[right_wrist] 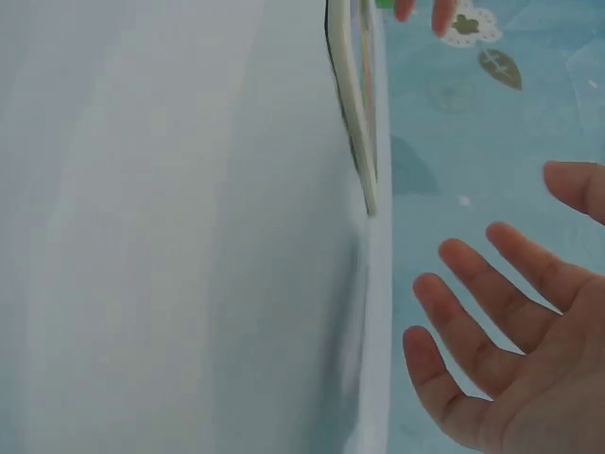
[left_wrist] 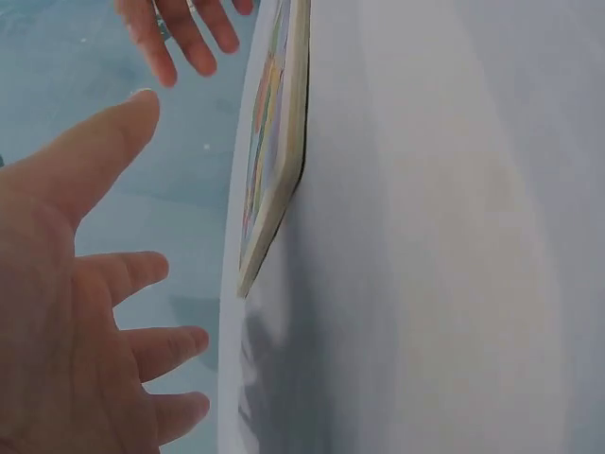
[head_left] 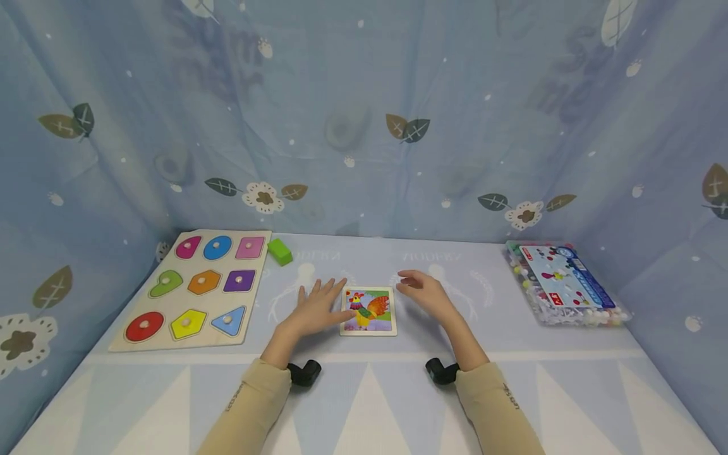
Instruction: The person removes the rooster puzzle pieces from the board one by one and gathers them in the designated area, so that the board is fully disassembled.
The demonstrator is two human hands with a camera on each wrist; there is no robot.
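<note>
A small square picture puzzle (head_left: 368,311) of a colourful rooster in a pale wooden frame lies flat on the table, between the two hands. Just left of it is the left hand (head_left: 316,311), fingers spread and thumb reaching over the puzzle's left edge in the head view. The left wrist view shows this palm (left_wrist: 57,331) above the table, holding nothing. To the puzzle's right hovers the right hand (head_left: 425,294), its fingers loosely bent and apart from the frame. In the right wrist view the right hand (right_wrist: 520,350) has spread fingers and nothing in its grasp.
On the left lies a wooden shape board (head_left: 193,303) with several knobbed coloured pieces. A green block (head_left: 280,251) sits by its top right corner. At the right is a clear plastic box (head_left: 563,284) of small beads with a printed label. Patterned curtain (head_left: 364,126) surrounds the table.
</note>
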